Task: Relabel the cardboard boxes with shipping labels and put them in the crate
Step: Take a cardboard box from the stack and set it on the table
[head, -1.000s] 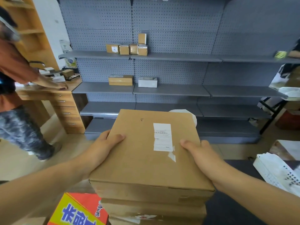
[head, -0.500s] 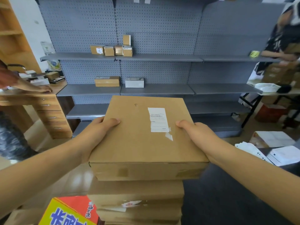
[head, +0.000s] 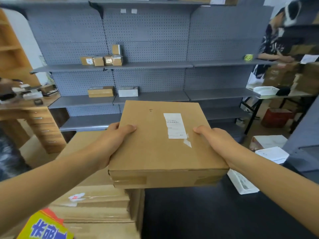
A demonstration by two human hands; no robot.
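Note:
I hold a flat brown cardboard box [head: 155,147] in the air in front of me. My left hand [head: 112,140] grips its left edge with the thumb on top, and my right hand [head: 215,142] grips the right edge the same way. A white shipping label [head: 174,125] with a torn lower corner sticks to the box's top. Below and to the left stands a stack of similar flat cardboard boxes [head: 96,204], one with a torn label remnant. No crate can be told apart in view.
A dark table [head: 207,213] lies under the box, with white label sheets [head: 241,183] at its right. Grey pegboard shelves [head: 146,95] with small boxes fill the back. A wooden desk [head: 39,118] stands left. A person [head: 279,44] works at a table on the right. A colourful carton [head: 44,228] sits bottom left.
The box has been lifted off the stack and carried to the right over the dark table. My view has turned right, and the person at the left desk has left the frame.

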